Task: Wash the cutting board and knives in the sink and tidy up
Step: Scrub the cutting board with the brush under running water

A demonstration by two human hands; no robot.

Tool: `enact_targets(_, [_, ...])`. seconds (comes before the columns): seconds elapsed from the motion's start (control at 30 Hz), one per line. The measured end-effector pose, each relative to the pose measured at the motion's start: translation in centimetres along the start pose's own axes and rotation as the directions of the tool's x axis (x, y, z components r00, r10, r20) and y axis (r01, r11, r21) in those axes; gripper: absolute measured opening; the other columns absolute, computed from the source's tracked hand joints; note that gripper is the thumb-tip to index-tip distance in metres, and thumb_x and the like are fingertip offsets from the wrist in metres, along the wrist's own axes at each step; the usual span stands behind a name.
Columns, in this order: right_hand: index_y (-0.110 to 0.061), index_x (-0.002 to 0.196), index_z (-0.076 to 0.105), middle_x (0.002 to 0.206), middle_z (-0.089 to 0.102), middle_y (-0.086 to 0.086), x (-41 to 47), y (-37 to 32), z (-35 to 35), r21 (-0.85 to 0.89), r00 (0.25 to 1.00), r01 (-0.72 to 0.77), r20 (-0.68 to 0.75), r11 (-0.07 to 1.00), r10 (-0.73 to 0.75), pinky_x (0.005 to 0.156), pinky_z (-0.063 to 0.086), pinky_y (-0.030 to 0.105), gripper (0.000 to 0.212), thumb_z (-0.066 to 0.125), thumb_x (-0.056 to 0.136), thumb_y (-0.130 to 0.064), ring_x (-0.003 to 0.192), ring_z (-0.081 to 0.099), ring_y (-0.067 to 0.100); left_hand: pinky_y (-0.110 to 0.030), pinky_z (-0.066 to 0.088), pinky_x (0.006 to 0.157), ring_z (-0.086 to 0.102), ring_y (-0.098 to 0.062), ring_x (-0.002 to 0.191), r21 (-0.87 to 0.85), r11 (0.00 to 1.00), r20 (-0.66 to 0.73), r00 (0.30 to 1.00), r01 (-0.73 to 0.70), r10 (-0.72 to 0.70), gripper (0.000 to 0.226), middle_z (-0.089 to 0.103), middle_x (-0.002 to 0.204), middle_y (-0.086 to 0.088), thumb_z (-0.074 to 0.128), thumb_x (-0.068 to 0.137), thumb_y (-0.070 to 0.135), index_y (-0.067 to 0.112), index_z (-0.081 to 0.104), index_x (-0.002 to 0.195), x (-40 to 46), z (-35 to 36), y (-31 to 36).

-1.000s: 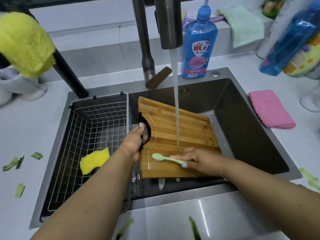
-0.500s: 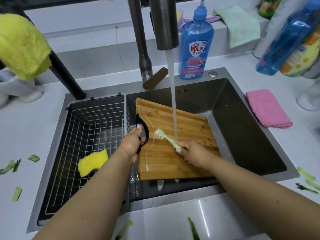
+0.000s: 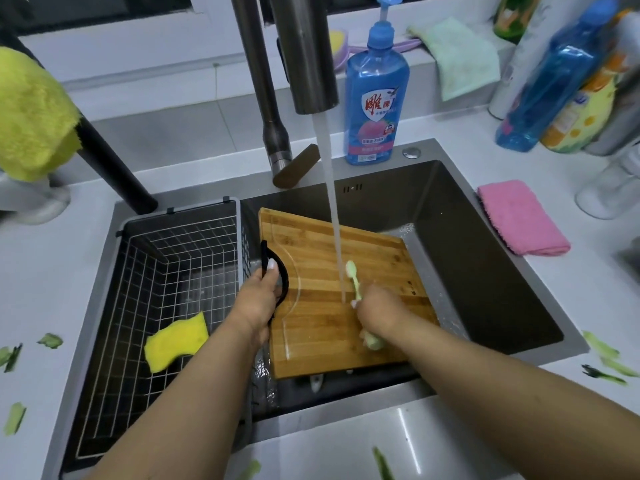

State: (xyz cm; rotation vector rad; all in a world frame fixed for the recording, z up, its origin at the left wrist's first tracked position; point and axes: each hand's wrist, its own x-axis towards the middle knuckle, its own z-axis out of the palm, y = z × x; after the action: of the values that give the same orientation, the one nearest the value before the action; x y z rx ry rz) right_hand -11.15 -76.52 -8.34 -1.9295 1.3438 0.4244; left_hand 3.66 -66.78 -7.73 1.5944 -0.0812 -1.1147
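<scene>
Left hand (image 3: pixel 258 299) grips black handle (image 3: pixel 283 277) of bamboo cutting board (image 3: pixel 329 306); right hand (image 3: pixel 379 315) clutches green brush (image 3: pixel 354 277) under faucet stream (image 3: pixel 331 209).

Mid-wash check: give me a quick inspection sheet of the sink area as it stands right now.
Surface: white counter with green peel scraps.
Job's things: cutting board tilted in sink under running water; knives not clearly seen.
Clutter: yellow sponge in wire basket; pink cloth; soap bottle.
Grippers: left hand grips board handle; right hand holds green brush.
Cables: nothing seen.
Surroundings: faucet, yellow towel.
</scene>
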Motion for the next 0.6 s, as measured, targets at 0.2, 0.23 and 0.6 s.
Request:
enact_targets(0.2, [-0.014,0.143,0.034,0.115,0.062,0.013,0.1,-2.2,1.5,0.026,0.984,0.177,-0.012,0.984,-0.176,0.076,0.056,0.038,0.044,0.041,0.101,-0.023,0.097,0.064,0.028,-0.049,0.057,0.074,0.070,-0.032,0.086,0.021,1.000,-0.022,1.000,-0.001,0.002,0.031,0.073,0.093,-0.014,0.043,0.099,0.042,0.016,0.058,0.108,0.0,0.3,0.0])
enact_targets(0.23, [-0.014,0.140,0.038,0.108,0.063,0.011,1.3,-1.9,0.9,0.030,0.989,0.137,-0.058,0.990,-0.135,0.069,0.056,0.035,0.041,0.041,0.100,-0.021,0.092,0.064,0.026,-0.049,0.057,0.074,0.070,-0.032,0.085,0.029,1.000,-0.026,1.000,-0.003,0.003,0.029,0.073,0.092,-0.014,0.044,0.099,0.041,0.016,0.057,0.107,-0.1,0.3,0.1])
enact_targets(0.6, [-0.025,0.149,0.022,0.112,0.058,0.015,0.5,-3.5,1.1,-0.054,0.917,0.377,-0.119,0.925,-0.381,0.061,0.044,0.028,0.049,0.033,0.101,-0.019,0.079,0.049,0.019,-0.046,0.056,0.074,0.068,-0.031,0.086,0.050,0.997,-0.023,0.998,-0.063,0.064,0.029,0.070,0.096,-0.017,0.041,0.100,0.039,0.014,0.055,0.102,-0.8,0.2,1.7])
